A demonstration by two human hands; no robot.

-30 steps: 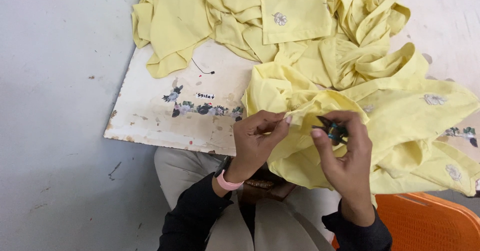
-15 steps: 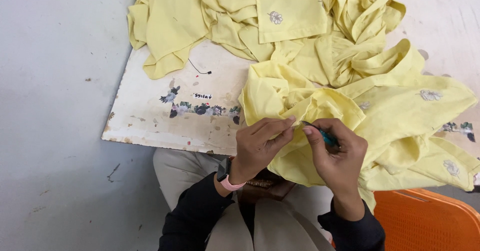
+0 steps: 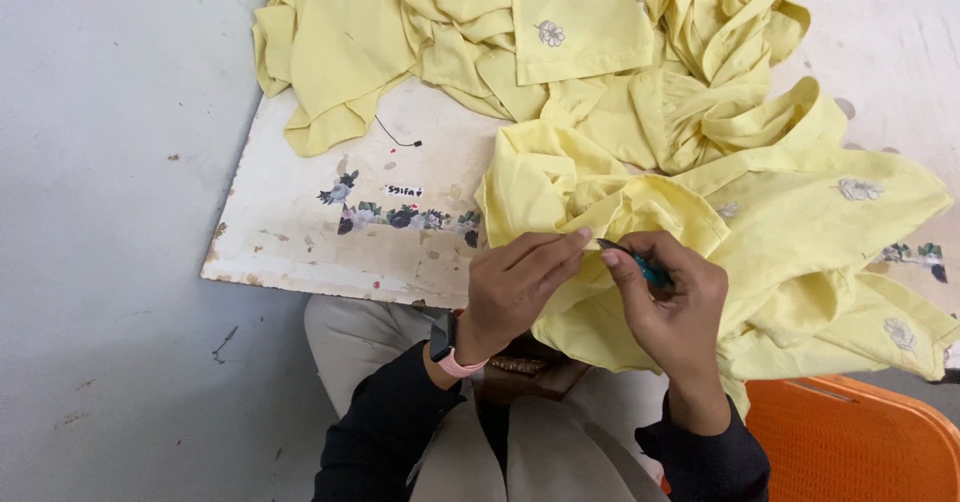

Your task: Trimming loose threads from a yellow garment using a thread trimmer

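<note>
White table; right hand now lower on yellow cloth.

Right hand now nearer left hand

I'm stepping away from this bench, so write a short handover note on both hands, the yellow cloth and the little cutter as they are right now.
Left hand: pinches a fold of the yellow garment at the table edge.
Right hand: grips a small teal-handled cutter, its tip at the pinched fold.
More yellow pieces are heaped at the back of the worn white table.
Trimmed or untrimmed: cannot tell from this view.
</note>
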